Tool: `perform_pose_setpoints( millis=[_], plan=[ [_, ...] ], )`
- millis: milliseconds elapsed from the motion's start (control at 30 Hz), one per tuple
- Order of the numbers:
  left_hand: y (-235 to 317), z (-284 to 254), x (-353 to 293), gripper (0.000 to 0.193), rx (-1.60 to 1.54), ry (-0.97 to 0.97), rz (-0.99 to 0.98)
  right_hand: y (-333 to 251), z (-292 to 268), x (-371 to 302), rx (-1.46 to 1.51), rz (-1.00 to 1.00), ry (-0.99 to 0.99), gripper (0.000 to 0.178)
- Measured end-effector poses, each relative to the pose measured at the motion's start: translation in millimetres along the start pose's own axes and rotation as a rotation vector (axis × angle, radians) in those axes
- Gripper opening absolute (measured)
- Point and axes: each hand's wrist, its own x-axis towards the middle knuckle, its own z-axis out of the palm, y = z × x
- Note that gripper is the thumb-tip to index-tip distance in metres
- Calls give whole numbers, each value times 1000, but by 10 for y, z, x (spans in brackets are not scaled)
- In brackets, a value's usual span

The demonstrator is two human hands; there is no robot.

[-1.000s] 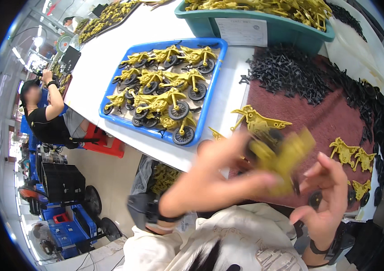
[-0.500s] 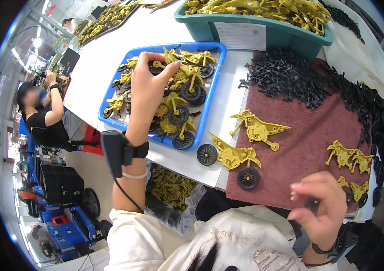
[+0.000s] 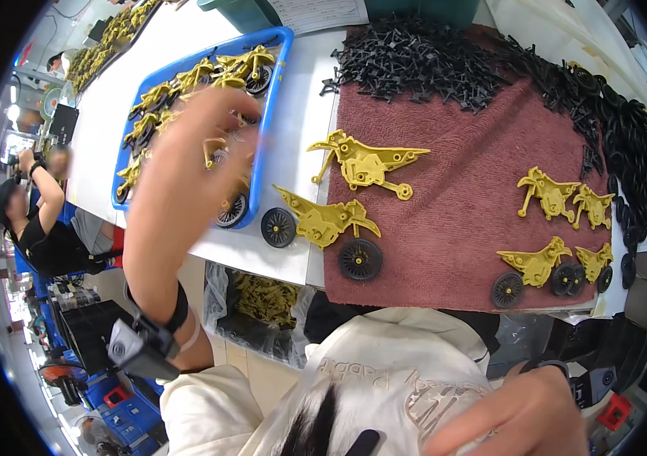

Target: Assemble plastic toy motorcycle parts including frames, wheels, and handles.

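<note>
My left hand (image 3: 202,152) is over the right side of a blue tray (image 3: 290,45), smeared by motion. Its thumb and fingers are apart, with nothing seen between them. Yellow plastic toy motorbikes (image 3: 244,64) with black wheels fill the tray. My right hand (image 3: 517,418) is low, in front of my shirt, its fingertips blurred and partly hidden. Nearest on the brown cloth (image 3: 437,251) lie a yellow motorbike half-shell (image 3: 365,163) and, below it, another half-shell (image 3: 323,220). The lower one has a black wheel (image 3: 279,227) to its left and a second wheel (image 3: 359,259) under its right end.
Smaller yellow half-shells (image 3: 548,194) and wheels lie on the cloth's right side. Small black parts (image 3: 415,57) are heaped at the back, and black wheels (image 3: 627,152) line the right. A bag of yellow parts (image 3: 263,296) is below the table. Another person (image 3: 50,220) sits far left.
My left hand has drawn its thumb and fingers apart over the tray. My right hand has dropped from beside the cloth to my shirt. The view has shifted, moving table things left and up.
</note>
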Motion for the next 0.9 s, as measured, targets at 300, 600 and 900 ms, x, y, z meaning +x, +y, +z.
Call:
perform_pose_setpoints(
  millis=[300, 600, 900],
  plan=[
    [241, 258, -371, 55, 164, -352, 301, -23, 141, -278, -130, -133, 117, 6],
    [571, 627, -52, 42, 45, -287, 530, -287, -796, 28, -148, 96, -423, 6],
    [394, 1020, 1080, 18, 295, -81, 565, -297, -1392, -87, -801, 314, -178, 30]
  ],
)
